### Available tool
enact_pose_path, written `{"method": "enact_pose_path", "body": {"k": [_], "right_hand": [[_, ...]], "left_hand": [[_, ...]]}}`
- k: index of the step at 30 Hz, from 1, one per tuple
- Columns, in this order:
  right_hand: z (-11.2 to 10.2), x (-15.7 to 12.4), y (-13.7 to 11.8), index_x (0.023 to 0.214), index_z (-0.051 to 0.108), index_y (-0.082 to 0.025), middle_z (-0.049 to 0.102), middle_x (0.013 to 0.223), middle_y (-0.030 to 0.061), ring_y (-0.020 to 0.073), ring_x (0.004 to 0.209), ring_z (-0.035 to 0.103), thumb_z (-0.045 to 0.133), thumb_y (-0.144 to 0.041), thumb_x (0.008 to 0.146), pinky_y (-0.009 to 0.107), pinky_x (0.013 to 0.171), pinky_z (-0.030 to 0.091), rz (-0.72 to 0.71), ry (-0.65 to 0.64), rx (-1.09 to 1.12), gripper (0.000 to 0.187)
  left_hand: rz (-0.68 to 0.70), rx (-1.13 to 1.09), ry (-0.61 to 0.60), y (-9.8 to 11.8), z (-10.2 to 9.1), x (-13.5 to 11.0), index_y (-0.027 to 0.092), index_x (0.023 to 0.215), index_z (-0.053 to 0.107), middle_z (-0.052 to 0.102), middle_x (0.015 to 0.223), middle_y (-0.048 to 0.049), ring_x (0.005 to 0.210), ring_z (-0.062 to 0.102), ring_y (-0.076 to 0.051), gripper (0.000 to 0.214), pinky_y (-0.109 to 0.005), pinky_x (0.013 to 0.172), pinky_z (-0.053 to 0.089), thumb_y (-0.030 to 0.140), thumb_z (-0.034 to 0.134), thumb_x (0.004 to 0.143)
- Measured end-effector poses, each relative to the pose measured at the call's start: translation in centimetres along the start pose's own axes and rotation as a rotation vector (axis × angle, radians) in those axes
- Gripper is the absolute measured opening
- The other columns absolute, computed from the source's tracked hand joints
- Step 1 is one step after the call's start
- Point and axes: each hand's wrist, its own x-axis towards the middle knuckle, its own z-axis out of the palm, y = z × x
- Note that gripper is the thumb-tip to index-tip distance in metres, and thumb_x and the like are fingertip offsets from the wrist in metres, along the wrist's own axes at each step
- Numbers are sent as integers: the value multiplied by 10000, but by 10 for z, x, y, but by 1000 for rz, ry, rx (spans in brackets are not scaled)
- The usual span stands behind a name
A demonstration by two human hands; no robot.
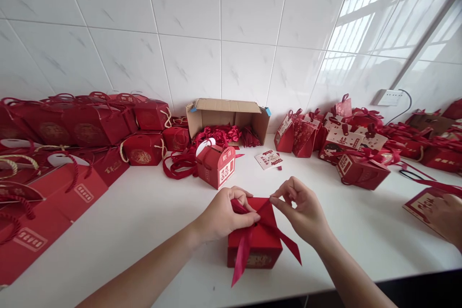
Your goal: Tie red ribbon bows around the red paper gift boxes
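One red ribbon [243, 256] held between thumb and fingers by the left hand [225, 212], pinched likewise by the right hand [301, 209], one red box [265, 240] placed before one cardboard carton [227, 105], one handled box [208, 169] set nearer the carton, one card [269, 159] laid front-right

The single view comes from a camera on the person's head, above and on the near side of the red box [260, 239]. It faces forward and down, close enough that the box shows both its top and its near face. Past the box it takes in the white table [173, 240] and, farther behind, the tiled wall [191, 67], spreading wide to both sides of the box.
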Motion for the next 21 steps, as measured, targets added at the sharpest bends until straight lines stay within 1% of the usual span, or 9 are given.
{"method": "enact_pose_path", "body": {"k": [2, 4, 7, 9, 12, 14, 16, 18, 21], "right_hand": [[0, -2, 1, 648, 250, -230, 586, 675, -19, 119, 601, 388, 622, -212, 769, 264, 570, 331, -5, 24, -14, 392], [-1, -2, 2, 668, 282, -227, 567, 684, -26, 123, 625, 404, 618, -219, 783, 269, 601, 345, -12, 0, -18, 355], [-7, 2, 1, 762, 362, -230, 573, 759, -21, 135, 704, 463, 592, -259, 833, 286, 683, 386, -16, -149, 63, 242], [-13, 4, 0, 866, 424, -235, 592, 872, 2, 149, 805, 509, 561, -315, 873, 302, 749, 411, -13, -239, 134, 159], [-22, 6, -2, 961, 499, -231, 582, 981, 30, 152, 855, 520, 481, -426, 917, 302, 775, 420, 40, -219, 109, 201], [-26, 5, -5, 908, 540, -212, 573, 882, 27, 144, 760, 500, 412, -502, 927, 293, 714, 413, 113, -222, 6, 318], [-26, 2, -9, 807, 557, -192, 540, 776, 21, 142, 692, 468, 380, -557, 917, 289, 655, 395, 156, -287, -92, 420], [-23, 0, -13, 754, 564, -180, 528, 763, 24, 144, 693, 461, 403, -570, 902, 283, 637, 385, 150, -354, -135, 447], [-16, -2, -19, 730, 571, -171, 538, 792, 28, 146, 727, 479, 494, -543, 872, 271, 644, 389, 139, -375, -108, 406]], "left_hand": [[-27, 21, -6, 1, -1, -1, 189, 559, 464, 696, 919, -67, 1108, 557, -275, 304, -357, 881, 436, 293, 735, 649], [-33, 32, -18, 2, -3, -1, 177, 597, 531, 683, 999, -79, 1115, 559, -280, 248, -367, 900, 433, 297, 743, 644], [-13, 12, -28, 2, -5, -1, 172, 624, 573, 680, 999, -86, 1126, 560, -279, 229, -366, 914, 430, 298, 764, 629], [-9, -15, -35, 3, -6, -1, 171, 634, 583, 680, 999, -86, 1104, 577, -280, 229, -364, 900, 442, 303, 770, 628], [-17, -48, -59, 4, -7, -2, 170, 660, 595, 685, 981, -77, 1035, 616, -280, 220, -360, 839, 475, 316, 758, 647], [-19, -53, -68, 4, -7, -3, 169, 661, 595, 688, 950, -73, 1002, 631, -275, 216, -351, 810, 488, 315, 754, 653], [-17, -47, -60, 4, -7, -3, 162, 673, 613, 677, 993, -80, 985, 637, -268, 208, -342, 800, 493, 311, 757, 651], [-1, -36, -51, 3, -7, -3, 156, 693, 637, 661, 1053, -87, 990, 636, -263, 199, -338, 816, 489, 305, 761, 649], [18, -39, -45, 2, -7, -2, 154, 695, 642, 665, 1041, -85, 1001, 631, -262, 196, -335, 830, 485, 303, 763, 651]]}}
